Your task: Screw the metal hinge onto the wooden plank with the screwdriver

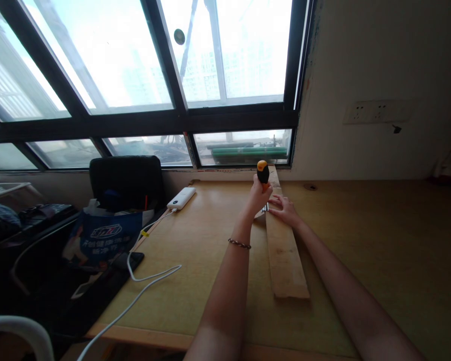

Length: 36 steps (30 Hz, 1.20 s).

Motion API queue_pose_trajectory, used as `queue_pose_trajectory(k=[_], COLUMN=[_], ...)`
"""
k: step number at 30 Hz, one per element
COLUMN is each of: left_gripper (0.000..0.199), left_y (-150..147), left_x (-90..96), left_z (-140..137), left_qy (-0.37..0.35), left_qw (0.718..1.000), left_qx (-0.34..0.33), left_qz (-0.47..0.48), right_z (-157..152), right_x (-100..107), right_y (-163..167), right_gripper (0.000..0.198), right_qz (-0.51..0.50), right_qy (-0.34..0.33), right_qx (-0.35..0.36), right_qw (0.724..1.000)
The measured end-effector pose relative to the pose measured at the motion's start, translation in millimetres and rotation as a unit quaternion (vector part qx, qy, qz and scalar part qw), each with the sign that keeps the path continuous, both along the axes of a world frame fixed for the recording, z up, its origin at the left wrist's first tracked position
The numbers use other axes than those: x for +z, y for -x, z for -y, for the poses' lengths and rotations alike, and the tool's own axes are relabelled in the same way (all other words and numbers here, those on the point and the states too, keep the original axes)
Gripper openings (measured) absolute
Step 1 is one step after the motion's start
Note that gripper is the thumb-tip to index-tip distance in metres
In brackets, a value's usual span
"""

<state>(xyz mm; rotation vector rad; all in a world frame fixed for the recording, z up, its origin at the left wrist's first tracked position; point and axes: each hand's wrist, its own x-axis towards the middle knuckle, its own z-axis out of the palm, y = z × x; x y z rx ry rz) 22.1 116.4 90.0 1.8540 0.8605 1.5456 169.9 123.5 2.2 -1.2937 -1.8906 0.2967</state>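
My left hand [260, 194] is closed round the yellow-and-black handle of a screwdriver [263, 173], which stands nearly upright with its handle on top. Below that fist, a small shiny metal piece [265, 207] shows at the left edge of a long wooden board [285, 260]; its exact kind is too small to make out. My right hand [283, 209] lies across the board, thumb and fingers pointing left against the board and close to the metal piece. The screwdriver's tip is hidden. A thin, pale flap [260, 219] shows beside the board's left edge.
The board lies lengthwise on a yellowish wooden table [210, 281]. A white power bank [181, 198] with a white cable [150, 286] lies at the table's left edge. Left of it stands a black chair [126, 175] with a blue bag [101, 235]. Windows and a wall rise behind.
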Motion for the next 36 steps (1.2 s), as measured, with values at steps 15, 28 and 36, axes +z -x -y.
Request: queue_pose_trajectory(k=[15, 28, 36], left_gripper=[0.025, 0.032, 0.037], left_y=[2, 5, 31], left_x=[-3.2, 3.6, -59.9], left_z=[-5, 25, 37], left_qy=[-0.008, -0.02, 0.023], left_qw=[0.988, 0.987, 0.978], left_qx=[0.141, 0.155, 0.155], left_qz=[-0.061, -0.03, -0.135], right_z=[-4, -4, -4], right_x=[-5, -3, -5], right_y=[-1, -1, -1], right_gripper=[0.054, 0.057, 0.057], right_qz=[-0.008, -0.015, -0.019], right_qy=[0.005, 0.008, -0.006], right_qx=[0.009, 0.011, 0.01], right_qw=[1.0, 1.0, 1.0])
